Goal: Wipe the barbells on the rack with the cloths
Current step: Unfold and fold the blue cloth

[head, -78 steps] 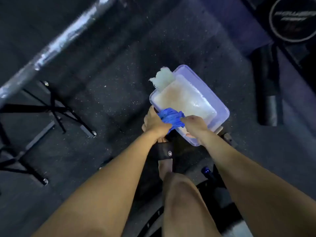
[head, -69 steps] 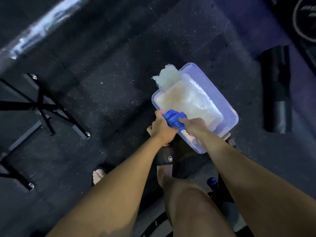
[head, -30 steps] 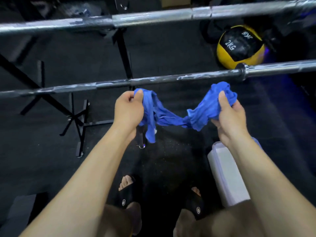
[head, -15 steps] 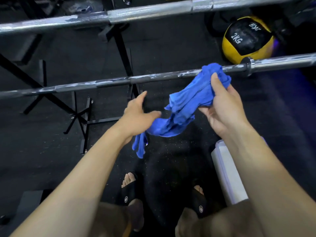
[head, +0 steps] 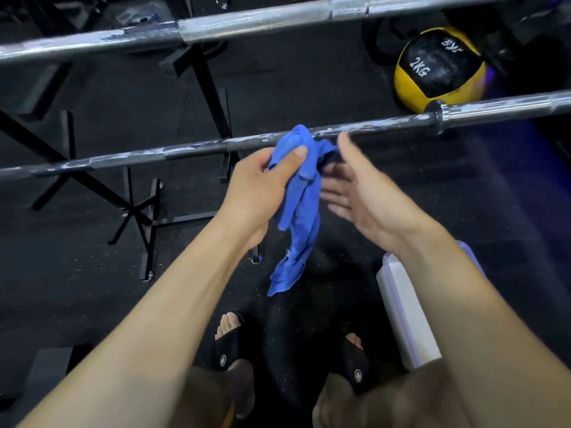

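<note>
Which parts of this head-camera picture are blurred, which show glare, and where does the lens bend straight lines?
Head view: the right hand is smeared by motion blur, its fingers soft; the left hand gripping the blue cloth is sharper. Glare streaks the upper barbell. The nearer barbell bows from wide-angle distortion. The room is dim, the floor nearly black.

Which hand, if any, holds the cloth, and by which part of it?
The left hand grips the blue cloth by its bunched upper end; the right hand is open, holding nothing.
</note>
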